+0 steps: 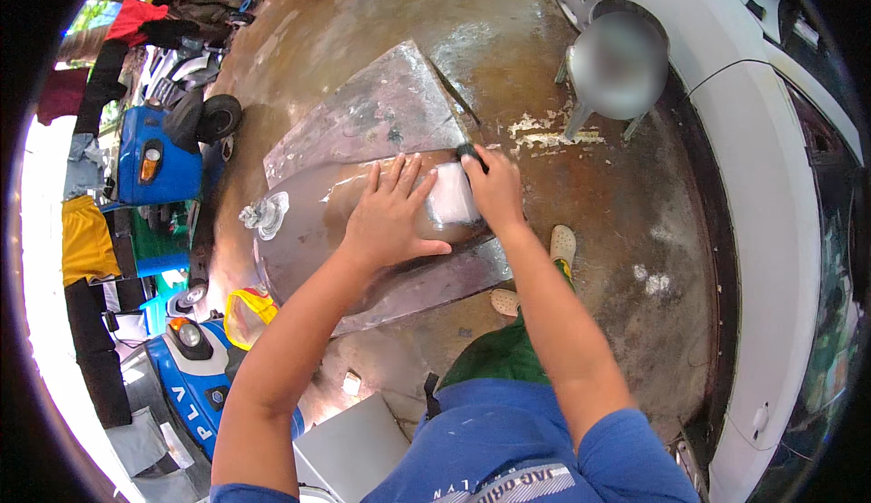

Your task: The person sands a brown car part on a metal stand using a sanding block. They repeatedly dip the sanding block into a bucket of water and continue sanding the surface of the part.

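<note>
A glossy brown curved panel (308, 185) lies on a worn, paint-stained board (372, 108) in front of me. My left hand (392, 217) rests flat on the panel with its fingers spread. Just right of those fingertips is a white, roughly square patch (452, 196) on the panel, wet-looking around its edges. My right hand (494, 187) is closed at the patch's right edge around a small black thing (470, 153); the fingers cover most of it, so its kind is unclear. A shiny silvery lump (265, 214) sits near the panel's left end.
A round stool (621, 63) stands at the back right beside a white car (771, 158). Blue three-wheeled vehicles (159, 156) and hanging clothes (89, 240) line the left side. A grey box (352, 449) is by my left side; the concrete floor (617, 231) looks wet and stained.
</note>
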{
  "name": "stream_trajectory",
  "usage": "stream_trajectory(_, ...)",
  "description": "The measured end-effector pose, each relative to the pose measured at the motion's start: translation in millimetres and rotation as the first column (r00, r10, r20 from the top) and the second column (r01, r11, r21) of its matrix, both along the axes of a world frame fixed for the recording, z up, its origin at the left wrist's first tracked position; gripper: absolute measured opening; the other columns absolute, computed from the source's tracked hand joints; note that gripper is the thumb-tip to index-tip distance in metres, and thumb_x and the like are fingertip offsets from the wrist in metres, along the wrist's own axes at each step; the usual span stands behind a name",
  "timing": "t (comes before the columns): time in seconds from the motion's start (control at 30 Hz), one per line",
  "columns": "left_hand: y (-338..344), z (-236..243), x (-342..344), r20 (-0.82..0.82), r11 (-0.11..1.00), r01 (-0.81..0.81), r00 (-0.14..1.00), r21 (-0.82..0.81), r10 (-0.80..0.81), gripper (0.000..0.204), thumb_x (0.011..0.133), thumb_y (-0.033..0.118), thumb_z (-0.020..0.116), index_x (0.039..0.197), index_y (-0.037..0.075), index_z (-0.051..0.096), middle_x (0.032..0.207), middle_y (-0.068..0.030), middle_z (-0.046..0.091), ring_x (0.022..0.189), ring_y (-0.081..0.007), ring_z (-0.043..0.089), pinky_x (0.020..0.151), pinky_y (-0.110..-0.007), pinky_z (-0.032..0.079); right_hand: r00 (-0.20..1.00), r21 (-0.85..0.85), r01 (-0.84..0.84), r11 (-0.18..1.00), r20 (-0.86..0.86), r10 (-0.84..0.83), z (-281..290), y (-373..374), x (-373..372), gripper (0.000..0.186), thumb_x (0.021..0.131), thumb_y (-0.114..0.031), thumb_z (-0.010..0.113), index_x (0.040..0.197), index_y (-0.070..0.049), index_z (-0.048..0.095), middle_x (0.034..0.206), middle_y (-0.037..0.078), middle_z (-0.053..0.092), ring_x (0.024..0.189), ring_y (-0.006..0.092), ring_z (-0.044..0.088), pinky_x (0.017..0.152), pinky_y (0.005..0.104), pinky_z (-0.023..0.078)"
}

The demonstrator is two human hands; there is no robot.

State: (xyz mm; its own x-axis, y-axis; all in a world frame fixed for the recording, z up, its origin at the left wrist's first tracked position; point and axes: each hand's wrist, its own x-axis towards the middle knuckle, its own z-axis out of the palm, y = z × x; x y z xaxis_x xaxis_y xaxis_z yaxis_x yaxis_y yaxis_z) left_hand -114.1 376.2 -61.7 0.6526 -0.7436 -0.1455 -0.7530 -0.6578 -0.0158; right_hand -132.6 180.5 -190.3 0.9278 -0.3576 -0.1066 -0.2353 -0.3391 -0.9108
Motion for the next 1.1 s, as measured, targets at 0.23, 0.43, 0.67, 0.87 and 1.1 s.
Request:
stream_trajectory(0.23, 6, 4, -4, 0.003, 0.999, 0.004, 1.000, 0.034, -0.004, 0.119, 0.074, 0.082, 0.073, 0.160, 0.005, 0.046, 0.166, -0.0230, 0.043, 0.157, -0.0440, 0.033, 0.127, -0.065, 0.023, 0.989, 0.217, 0.133, 0.967, -0.090, -0.116, 15, 7, -127, 0.044, 0.099, -0.031, 0.070, 0.132, -0.002, 0.073, 0.128, 0.021, 0.071, 0.124, 0.0402, 0.062, 0.110, 0.0475, 0.046)
stream_trajectory(0.43, -9, -5, -7, 0.051, 0.972, 0.020, 0.998, 0.234, -0.033, 0.131, 0.076, 0.088, 0.066, 0.161, -0.008, 0.037, 0.169, -0.0283, 0.035, 0.161, -0.0434, 0.026, 0.129, -0.065, 0.018, 0.995, 0.052, 0.086, 0.995, -0.062, -0.082, 29, -95, -196, 0.042, 0.098, -0.028, 0.072, 0.130, -0.001, 0.073, 0.127, 0.020, 0.072, 0.120, 0.0379, 0.065, 0.108, 0.0447, 0.049)
stream_trajectory(0.67, -97, -32, -14, -0.022, 0.890, 0.017, 1.000, 0.456, -0.007, 0.125, 0.082, 0.081, 0.066, 0.160, -0.010, 0.037, 0.171, -0.0277, 0.033, 0.163, -0.0403, 0.022, 0.133, -0.058, 0.011, 0.925, -0.086, 0.236, 0.968, -0.286, -0.251, 31, -242, -325, 0.042, 0.099, -0.023, 0.072, 0.133, 0.001, 0.071, 0.129, 0.018, 0.070, 0.119, 0.0316, 0.067, 0.107, 0.0403, 0.050)
stream_trajectory(0.87, -105, -99, -55, 0.112, 0.782, 0.038, 0.984, 0.622, -0.137, 0.081, 0.102, 0.045, 0.054, 0.160, -0.009, 0.039, 0.171, -0.0276, 0.034, 0.162, -0.0395, 0.027, 0.133, -0.055, 0.016, 0.858, -0.084, 0.334, 0.939, -0.386, -0.340, 37, -310, -389, 0.043, 0.103, -0.020, 0.069, 0.140, 0.000, 0.068, 0.136, 0.014, 0.068, 0.121, 0.0256, 0.066, 0.105, 0.0371, 0.050)
stream_trajectory(1.1, -113, -80, -111, 0.065, 0.806, 0.042, 0.993, 0.591, -0.099, 0.070, 0.101, 0.029, 0.049, 0.158, -0.012, 0.039, 0.170, -0.0286, 0.034, 0.161, -0.0416, 0.029, 0.133, -0.053, 0.019, 0.884, -0.096, 0.309, 0.946, -0.338, -0.323, 22, -360, -374, 0.039, 0.099, -0.017, 0.071, 0.133, 0.001, 0.070, 0.126, 0.017, 0.069, 0.121, 0.0321, 0.066, 0.109, 0.0421, 0.048)
